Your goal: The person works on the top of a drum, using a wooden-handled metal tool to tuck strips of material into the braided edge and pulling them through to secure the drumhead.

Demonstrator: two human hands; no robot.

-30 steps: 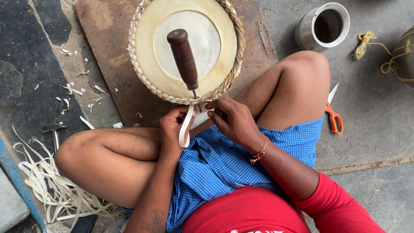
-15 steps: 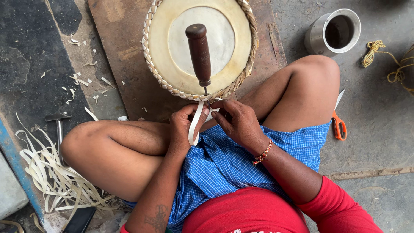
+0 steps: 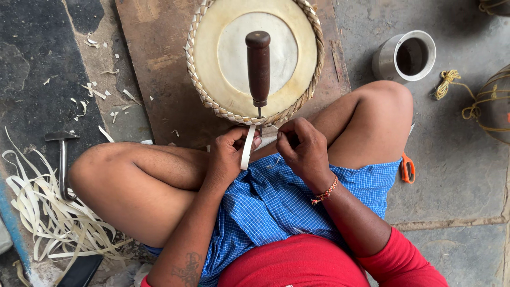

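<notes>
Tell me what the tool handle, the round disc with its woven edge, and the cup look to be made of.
The tool handle looks like dark polished wood, smooth with a slight sheen. The round disc seems to be pale hide or skin, matte; its woven edge looks like plaited cane or hide strips, hard to say which. The cup looks like metal, grey and dully shiny.

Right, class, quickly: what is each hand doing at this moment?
Left hand: closed, pinching a pale flat strip.
Right hand: fingers curled at the round drum's braided rim; whether it grips anything cannot be told.
</notes>
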